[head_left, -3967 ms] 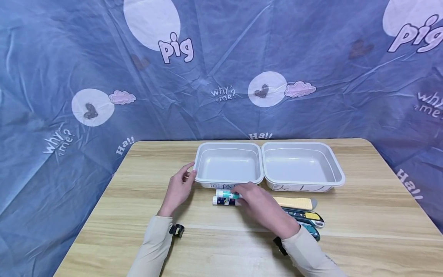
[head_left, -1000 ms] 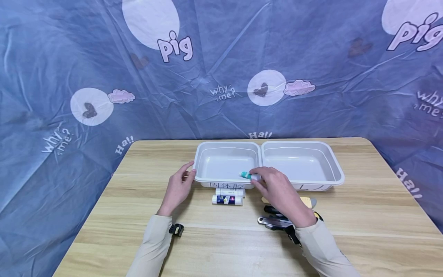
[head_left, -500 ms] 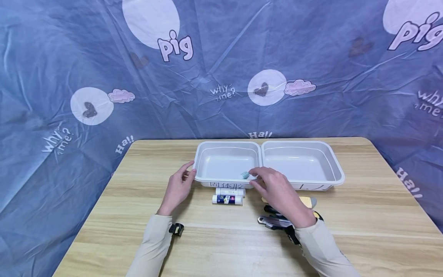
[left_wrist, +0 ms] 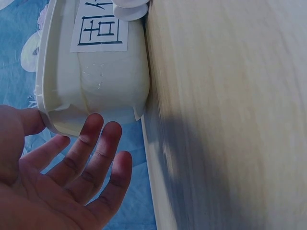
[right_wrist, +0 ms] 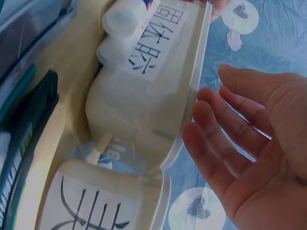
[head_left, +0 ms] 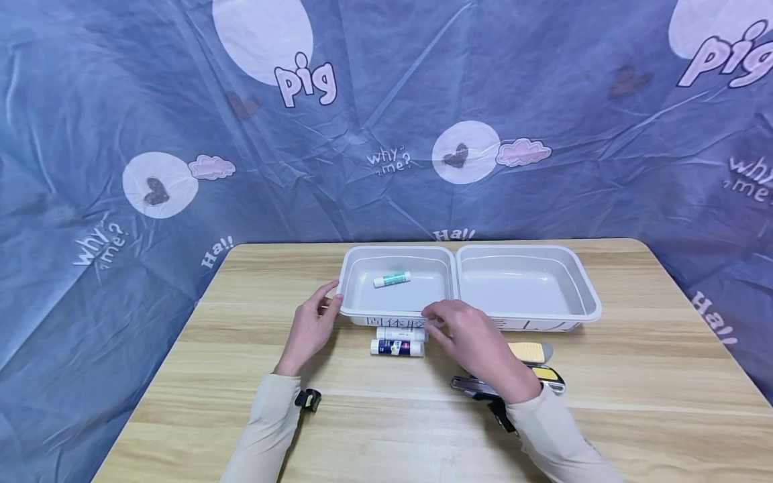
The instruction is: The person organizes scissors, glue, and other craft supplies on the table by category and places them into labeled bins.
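In the head view, a teal-and-white glue stick (head_left: 392,279) lies inside the left white plastic tray (head_left: 362,314). My left hand (head_left: 311,332) rests at that tray's left end, its thumb at the rim and the other fingers loosely bent in the left wrist view. Over the tray's front right corner hovers my right hand (head_left: 474,339), with nothing between its loosely bent fingers. Just in front of the tray's paper label lie a white glue stick (head_left: 398,334) and a navy glue stick (head_left: 396,348), side by side.
A second white tray (head_left: 594,312) stands against the first on the right, also labelled. Several utility knives lie before it, partly hidden by my right arm: a yellow one (head_left: 530,351), a black-and-yellow one (head_left: 548,377) and another (head_left: 468,384). A blue printed cloth (head_left: 386,121) hangs behind.
My right hand carried the teal glue stick from the table into the left tray and let it go. The stick moved farther back in the tray; the hand drew back leftward and nearer. My left hand stayed put.
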